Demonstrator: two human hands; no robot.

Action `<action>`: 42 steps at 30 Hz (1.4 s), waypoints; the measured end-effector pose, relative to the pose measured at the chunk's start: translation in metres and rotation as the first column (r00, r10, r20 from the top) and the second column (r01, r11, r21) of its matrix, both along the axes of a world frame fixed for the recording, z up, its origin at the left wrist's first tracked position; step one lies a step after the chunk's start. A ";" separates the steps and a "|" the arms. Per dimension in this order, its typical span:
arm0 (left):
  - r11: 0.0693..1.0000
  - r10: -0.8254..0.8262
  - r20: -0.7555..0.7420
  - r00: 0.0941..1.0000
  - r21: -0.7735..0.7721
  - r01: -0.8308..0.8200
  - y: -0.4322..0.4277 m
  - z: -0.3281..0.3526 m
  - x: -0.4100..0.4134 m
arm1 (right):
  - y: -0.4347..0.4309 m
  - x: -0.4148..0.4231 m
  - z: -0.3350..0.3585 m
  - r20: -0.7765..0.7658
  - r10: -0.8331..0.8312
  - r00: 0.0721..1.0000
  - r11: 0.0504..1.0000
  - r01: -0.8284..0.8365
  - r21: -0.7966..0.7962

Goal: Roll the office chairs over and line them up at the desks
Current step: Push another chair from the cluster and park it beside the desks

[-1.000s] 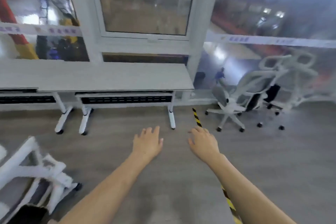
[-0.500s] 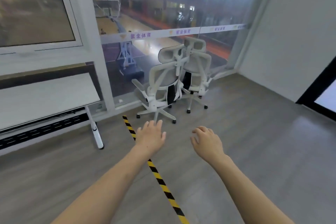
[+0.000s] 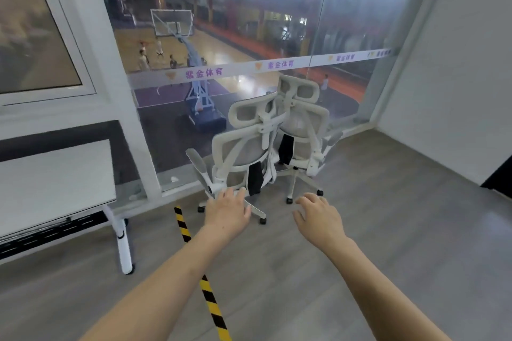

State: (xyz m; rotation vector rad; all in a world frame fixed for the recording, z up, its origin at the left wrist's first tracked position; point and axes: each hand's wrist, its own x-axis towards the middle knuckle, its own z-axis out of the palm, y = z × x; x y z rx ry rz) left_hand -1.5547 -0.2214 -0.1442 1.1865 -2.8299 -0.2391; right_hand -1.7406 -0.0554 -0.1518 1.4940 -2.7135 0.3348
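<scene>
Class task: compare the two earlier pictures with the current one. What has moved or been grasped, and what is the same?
The view swung right from the desk and closed in on the two white chairs by the glass. The left hand and right hand stay open and empty, reaching forward. Nothing was grasped; the chairs have not moved.

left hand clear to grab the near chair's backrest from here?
Probably yes. The left hand is open and empty, stretched toward the near chair, whose back faces the person. Only bare floor lies between; the second chair sits behind it. A step closer may be needed.
</scene>
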 end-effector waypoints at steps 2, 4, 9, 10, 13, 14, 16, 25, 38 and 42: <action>1.000 0.006 0.011 1.000 0.013 -0.006 -0.040 0.004 -0.037 | -0.031 -0.038 0.005 -0.015 -0.008 1.000 1.000 0.008 0.006; 1.000 0.023 0.023 0.999 0.015 -0.023 -0.078 0.004 -0.075 | -0.065 -0.078 0.006 -0.040 0.002 0.999 1.000 -0.002 0.013; 1.000 0.025 0.029 0.999 0.003 -0.025 -0.151 0.012 -0.151 | -0.150 -0.155 0.003 0.011 0.032 0.999 0.999 -0.032 0.006; 1.000 0.025 0.029 0.999 0.002 -0.025 -0.162 0.011 -0.163 | -0.166 -0.168 0.000 0.017 0.041 0.999 0.999 -0.041 0.005; 0.998 0.055 0.053 0.997 0.005 -0.055 -0.200 0.006 -0.196 | -0.219 -0.209 -0.008 0.031 0.064 0.997 0.998 -0.064 -0.001; 0.997 0.073 0.063 0.995 0.004 -0.073 -0.214 0.002 -0.206 | -0.238 -0.223 -0.011 0.038 0.078 0.996 0.997 -0.078 0.001; 0.993 0.114 0.079 0.990 0.019 -0.116 -0.241 -0.004 -0.229 | -0.275 -0.253 -0.016 0.037 0.120 0.992 0.993 -0.120 0.013; 0.933 0.299 0.147 0.943 0.165 -0.321 -0.331 -0.029 -0.337 | -0.428 -0.393 -0.019 0.117 0.293 0.949 0.934 -0.310 0.178; 0.837 0.472 0.259 0.843 0.170 -0.521 -0.364 -0.114 -0.404 | -0.512 -0.473 -0.115 0.200 0.444 0.873 0.835 -0.484 0.260; 0.829 0.485 0.279 0.829 0.156 -0.537 -0.355 -0.119 -0.407 | -0.504 -0.476 -0.119 0.182 0.456 0.871 0.840 -0.489 0.236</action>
